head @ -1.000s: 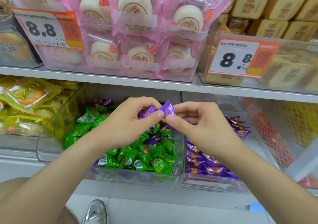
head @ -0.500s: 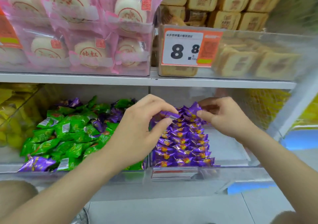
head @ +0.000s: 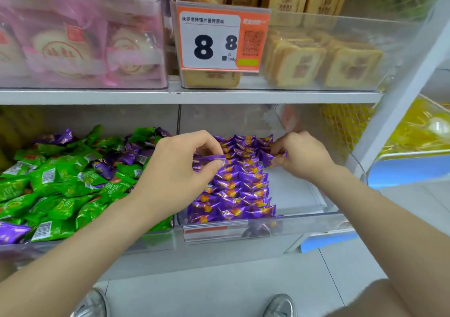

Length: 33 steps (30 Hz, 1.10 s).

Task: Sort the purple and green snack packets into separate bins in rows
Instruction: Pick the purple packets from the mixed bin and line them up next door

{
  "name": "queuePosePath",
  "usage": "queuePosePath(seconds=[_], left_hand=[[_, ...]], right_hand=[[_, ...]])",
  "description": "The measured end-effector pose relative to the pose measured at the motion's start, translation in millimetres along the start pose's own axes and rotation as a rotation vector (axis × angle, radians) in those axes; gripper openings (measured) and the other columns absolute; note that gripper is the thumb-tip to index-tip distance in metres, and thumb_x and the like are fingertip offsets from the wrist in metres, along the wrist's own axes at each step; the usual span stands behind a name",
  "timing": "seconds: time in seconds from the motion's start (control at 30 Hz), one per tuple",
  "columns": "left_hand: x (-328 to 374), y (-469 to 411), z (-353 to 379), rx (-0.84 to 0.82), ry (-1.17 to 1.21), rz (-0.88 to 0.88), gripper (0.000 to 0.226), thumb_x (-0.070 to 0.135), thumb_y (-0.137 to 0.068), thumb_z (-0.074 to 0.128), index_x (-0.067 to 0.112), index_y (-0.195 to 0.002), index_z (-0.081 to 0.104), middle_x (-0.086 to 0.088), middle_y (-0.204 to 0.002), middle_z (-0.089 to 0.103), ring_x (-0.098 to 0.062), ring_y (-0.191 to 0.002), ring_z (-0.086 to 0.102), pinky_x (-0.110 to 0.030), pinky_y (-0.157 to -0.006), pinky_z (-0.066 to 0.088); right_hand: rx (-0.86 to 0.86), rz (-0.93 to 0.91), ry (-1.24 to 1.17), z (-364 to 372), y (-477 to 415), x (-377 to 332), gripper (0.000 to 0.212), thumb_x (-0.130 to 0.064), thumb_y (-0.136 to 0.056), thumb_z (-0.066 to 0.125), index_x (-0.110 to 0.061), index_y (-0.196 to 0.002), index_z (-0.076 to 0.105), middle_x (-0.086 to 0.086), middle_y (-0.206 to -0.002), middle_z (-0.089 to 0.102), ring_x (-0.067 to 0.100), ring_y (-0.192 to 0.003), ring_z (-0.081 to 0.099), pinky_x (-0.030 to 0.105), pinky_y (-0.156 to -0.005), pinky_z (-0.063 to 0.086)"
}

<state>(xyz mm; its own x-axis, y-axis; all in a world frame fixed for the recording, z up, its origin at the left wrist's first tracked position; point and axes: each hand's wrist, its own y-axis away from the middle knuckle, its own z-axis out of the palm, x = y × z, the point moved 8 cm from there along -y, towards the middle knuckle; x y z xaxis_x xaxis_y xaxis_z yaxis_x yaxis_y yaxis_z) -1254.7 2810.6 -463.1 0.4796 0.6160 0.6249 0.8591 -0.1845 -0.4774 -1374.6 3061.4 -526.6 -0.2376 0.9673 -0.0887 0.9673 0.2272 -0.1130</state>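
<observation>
**Q:** Entry one, left hand?

**A:** My left hand [head: 175,170]. Thumb and forefinger pinch one small shiny purple foil snack packet [head: 211,158] by its edge. It hangs just above the rows of purple packets [head: 233,190] in the right-hand clear plastic bin [head: 304,215].

**Q:** Entry two?

**A:** My right hand [head: 302,156]. The fingers are curled round a second purple foil packet [head: 271,157]. It is at the back of the same bin, beside the far rows and over the bare white bin floor [head: 292,190].

**Q:** Hazards, listed?

**A:** As I judge them:
- **Slip:** My pinch on slick foil is thin. The left packet could slide out and land crosswise on the rows.
- **Disturbance:** The rows overlap loosely. A knuckle or wrist dragged across them would skew several at once.
- **New column:** The right packet goes onto bare floor with nothing on its open side to lean on. It may slide or tip flat.
- **Spill:** My left forearm crosses the left-hand clear plastic bin [head: 97,246], where green foil packets [head: 60,182] lie heaped. A careless brush could push some over the front wall.

**Q:** Outstanding stock?

**A:** Stray purple packets [head: 131,157] lie among the green, and the green ones are not yet in rows.
</observation>
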Motion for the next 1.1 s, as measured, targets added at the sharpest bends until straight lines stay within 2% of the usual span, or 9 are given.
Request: queuePosePath(seconds=[0.17, 0.33, 0.47, 0.67, 0.8, 0.97, 1.1], left_hand=[[2, 1, 5, -0.038, -0.051, 0.026, 0.014, 0.016, -0.088, 0.083, 0.026, -0.091, 0.072, 0.021, -0.085, 0.071, -0.001, -0.087, 0.069, -0.012, -0.077, 0.049], [-1, 1, 6, -0.044, -0.056, 0.01, 0.014, 0.018, -0.086, 0.084, 0.026, -0.089, 0.072, 0.02, -0.082, 0.072, 0.0, -0.084, 0.07, -0.013, -0.076, 0.049], [0, 3, 7, -0.062, -0.055, 0.014, 0.015, 0.019, -0.087, 0.083, 0.027, -0.087, 0.072, 0.019, -0.08, 0.072, -0.003, -0.083, 0.07, -0.017, -0.077, 0.05], [4, 4, 8, -0.098, -0.06, 0.029, 0.015, 0.014, -0.087, 0.081, 0.027, -0.086, 0.072, 0.018, -0.08, 0.072, -0.003, -0.084, 0.071, -0.012, -0.077, 0.048], [2, 4, 8, -0.099, -0.061, 0.023, 0.015, 0.015, -0.087, 0.082, 0.027, -0.087, 0.071, 0.019, -0.081, 0.072, -0.001, -0.085, 0.071, -0.01, -0.078, 0.048], [-2, 3, 6, -0.079, -0.02, -0.005, 0.014, 0.018, -0.089, 0.082, 0.025, -0.089, 0.071, 0.018, -0.083, 0.073, 0.0, -0.085, 0.072, -0.008, -0.077, 0.049], [0, 2, 4, -0.067, 0.02, -0.008, 0.01, 0.022, -0.091, 0.081, 0.025, -0.091, 0.072, 0.019, -0.085, 0.074, 0.0, -0.088, 0.071, -0.015, -0.079, 0.052]], right_hand=[[0.002, 0.001, 0.055, 9, -1, -5, 0.017, -0.029, -0.083, 0.077, -0.026, -0.099, 0.081, 0.003, -0.097, 0.077, 0.032, -0.09, 0.071, 0.04, -0.075, 0.061], [-0.006, -0.044, -0.003, 14, -2, -10, 0.018, -0.024, -0.081, 0.075, -0.023, -0.097, 0.082, 0.003, -0.097, 0.078, 0.03, -0.085, 0.071, 0.039, -0.075, 0.061], [-0.032, -0.063, -0.042, 16, -2, -8, 0.025, -0.038, -0.08, 0.081, -0.021, -0.099, 0.082, 0.001, -0.095, 0.078, 0.026, -0.084, 0.072, 0.038, -0.076, 0.061], [0.003, -0.06, -0.025, 16, -1, -6, 0.022, -0.027, -0.08, 0.076, -0.027, -0.102, 0.081, -0.001, -0.102, 0.077, 0.027, -0.087, 0.071, 0.041, -0.075, 0.063], [-0.002, -0.054, -0.013, 16, 0, -5, 0.024, -0.028, -0.08, 0.077, -0.027, -0.103, 0.08, -0.002, -0.103, 0.074, 0.025, -0.088, 0.07, 0.039, -0.073, 0.062], [-0.011, -0.025, -0.026, 9, 0, -3, 0.032, -0.038, -0.076, 0.081, -0.027, -0.106, 0.077, -0.003, -0.104, 0.071, 0.023, -0.09, 0.069, 0.04, -0.074, 0.062], [0.117, -0.015, -0.155, -14, 5, -15, 0.022, -0.031, -0.084, 0.067, -0.024, -0.1, 0.079, -0.003, -0.093, 0.076, 0.017, -0.081, 0.07, 0.039, -0.075, 0.062]])
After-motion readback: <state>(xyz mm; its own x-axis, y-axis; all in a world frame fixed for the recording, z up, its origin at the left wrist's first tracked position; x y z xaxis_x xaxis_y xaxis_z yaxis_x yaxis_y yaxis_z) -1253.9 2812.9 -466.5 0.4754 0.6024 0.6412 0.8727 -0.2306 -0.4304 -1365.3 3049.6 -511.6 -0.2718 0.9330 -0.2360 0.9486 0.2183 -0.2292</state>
